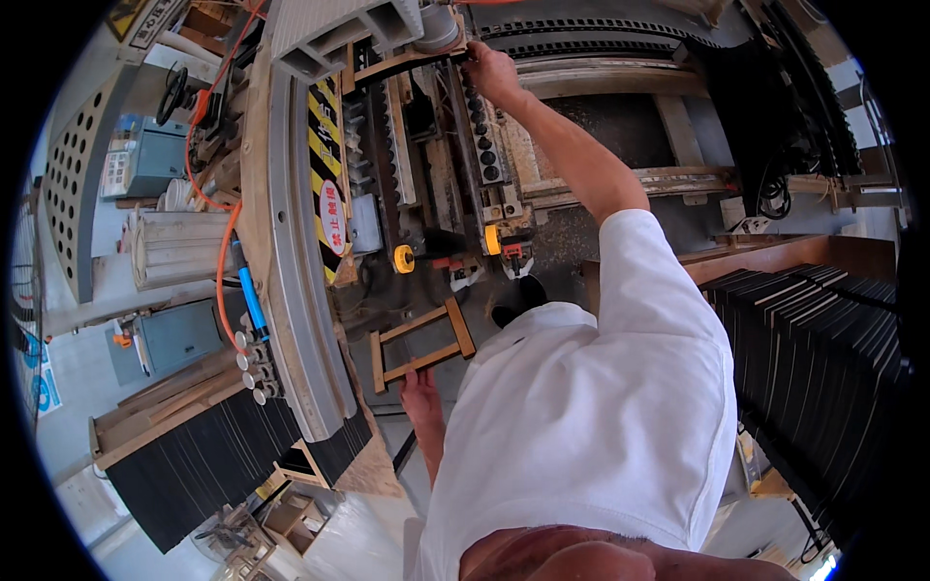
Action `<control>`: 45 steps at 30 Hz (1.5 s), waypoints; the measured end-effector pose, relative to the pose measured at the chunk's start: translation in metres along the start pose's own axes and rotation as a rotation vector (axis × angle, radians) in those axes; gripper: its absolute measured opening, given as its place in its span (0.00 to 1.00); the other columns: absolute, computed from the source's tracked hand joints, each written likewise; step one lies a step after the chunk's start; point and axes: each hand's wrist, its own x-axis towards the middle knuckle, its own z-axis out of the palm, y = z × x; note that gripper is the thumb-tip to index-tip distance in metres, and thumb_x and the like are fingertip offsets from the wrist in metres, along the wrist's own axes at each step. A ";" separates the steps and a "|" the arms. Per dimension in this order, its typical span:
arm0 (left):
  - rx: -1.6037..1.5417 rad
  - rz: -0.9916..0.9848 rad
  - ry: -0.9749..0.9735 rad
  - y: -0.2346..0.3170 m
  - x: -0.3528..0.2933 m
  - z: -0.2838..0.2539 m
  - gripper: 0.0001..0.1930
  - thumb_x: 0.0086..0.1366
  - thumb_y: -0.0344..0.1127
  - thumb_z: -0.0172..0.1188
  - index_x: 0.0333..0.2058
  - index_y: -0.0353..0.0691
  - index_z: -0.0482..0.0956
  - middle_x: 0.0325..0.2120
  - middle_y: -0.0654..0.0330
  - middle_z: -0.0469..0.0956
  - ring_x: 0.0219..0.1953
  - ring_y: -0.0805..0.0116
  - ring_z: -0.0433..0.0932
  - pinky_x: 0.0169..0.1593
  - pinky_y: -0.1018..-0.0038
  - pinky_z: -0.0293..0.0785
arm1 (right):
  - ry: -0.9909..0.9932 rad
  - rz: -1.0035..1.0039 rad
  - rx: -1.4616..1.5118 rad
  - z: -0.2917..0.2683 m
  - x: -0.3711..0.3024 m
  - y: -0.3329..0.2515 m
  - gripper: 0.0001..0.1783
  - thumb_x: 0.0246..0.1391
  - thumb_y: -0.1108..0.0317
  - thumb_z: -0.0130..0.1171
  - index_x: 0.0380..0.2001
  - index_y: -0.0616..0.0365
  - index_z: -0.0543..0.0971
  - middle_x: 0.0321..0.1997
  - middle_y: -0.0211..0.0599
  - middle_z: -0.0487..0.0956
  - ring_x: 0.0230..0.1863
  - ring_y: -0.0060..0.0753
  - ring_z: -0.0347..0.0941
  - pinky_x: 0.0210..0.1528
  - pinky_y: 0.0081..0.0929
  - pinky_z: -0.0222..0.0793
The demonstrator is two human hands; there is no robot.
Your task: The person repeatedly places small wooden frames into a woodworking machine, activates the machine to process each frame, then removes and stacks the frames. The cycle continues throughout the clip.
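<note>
Low in front of my body, my left hand (pixel 420 397) grips a small rectangular wooden frame (pixel 461 327) by its near bar. The frame is open in the middle and hangs tilted beside the machine's front end. My right arm stretches far forward over the machine (pixel 472 208). At its end my right hand (pixel 494 76) has its fingers curled at the right end of a dark, wood-edged strip (pixel 407 64). That strip lies across the machine's rails, just below a round grey cylinder (pixel 439 29). The fingertips are partly hidden there.
Yellow knobs (pixel 404 258) stick out at the rails' near ends. A long metal beam (pixel 291 242) with a striped warning strip (pixel 326 145) runs along the left. Stacks of black boards stand at lower left (pixel 199 465) and right (pixel 814 378). An orange hose (pixel 225 261) hangs at left.
</note>
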 end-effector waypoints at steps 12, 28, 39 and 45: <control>0.042 -0.039 -0.029 0.008 0.000 0.045 0.17 0.68 0.32 0.53 0.53 0.34 0.66 0.51 0.54 0.72 0.53 0.60 0.71 0.59 0.62 0.68 | -0.063 -0.018 -0.104 -0.012 0.004 -0.005 0.19 0.51 0.62 0.61 0.46 0.55 0.75 0.38 0.49 0.81 0.42 0.56 0.76 0.44 0.48 0.71; -0.001 -0.018 0.024 -0.016 -0.021 -0.004 0.14 0.68 0.31 0.54 0.50 0.36 0.68 0.51 0.55 0.72 0.51 0.64 0.73 0.55 0.64 0.71 | -0.077 -0.100 -0.148 -0.003 0.013 0.007 0.15 0.51 0.61 0.59 0.43 0.50 0.80 0.36 0.47 0.81 0.41 0.53 0.77 0.42 0.47 0.73; 0.139 -0.038 -0.057 -0.012 -0.006 0.017 0.16 0.68 0.32 0.55 0.52 0.36 0.67 0.53 0.55 0.72 0.53 0.63 0.72 0.58 0.63 0.67 | -0.190 -0.057 -0.037 -0.006 0.033 0.024 0.14 0.45 0.70 0.52 0.39 0.55 0.77 0.34 0.53 0.80 0.39 0.58 0.76 0.39 0.50 0.72; -0.002 -0.020 0.047 -0.033 -0.021 -0.007 0.16 0.68 0.31 0.54 0.53 0.36 0.67 0.50 0.56 0.74 0.53 0.62 0.72 0.58 0.63 0.67 | -0.254 -0.301 -0.341 -0.052 -0.035 -0.071 0.13 0.53 0.63 0.57 0.42 0.52 0.78 0.32 0.46 0.81 0.36 0.50 0.79 0.37 0.46 0.74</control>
